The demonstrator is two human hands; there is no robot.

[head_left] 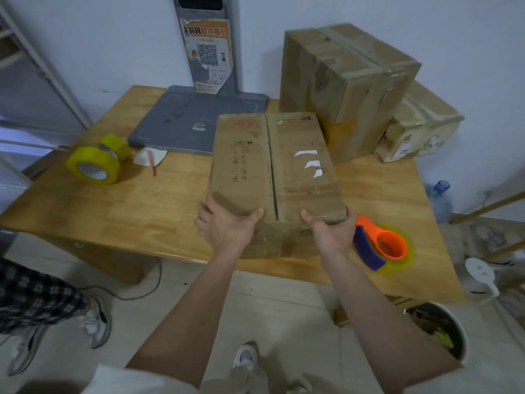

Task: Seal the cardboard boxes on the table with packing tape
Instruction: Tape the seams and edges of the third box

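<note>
matt worn cardboard box [272, 166], seemingly varnished wood table [142, 211].

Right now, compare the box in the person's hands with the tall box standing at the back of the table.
The held cardboard box lies low and flat, gripped at its near corners by the left hand and right hand; the tall taped box stands upright, untouched. The held box's centre seam shows as an open dark gap; the tall box has clear tape strapped across its top and sides. Both are worn brown cardboard on the wooden table.

grey scale [181, 120] on table | blue water bottle [440, 196] | bin [443, 334] on floor
</note>
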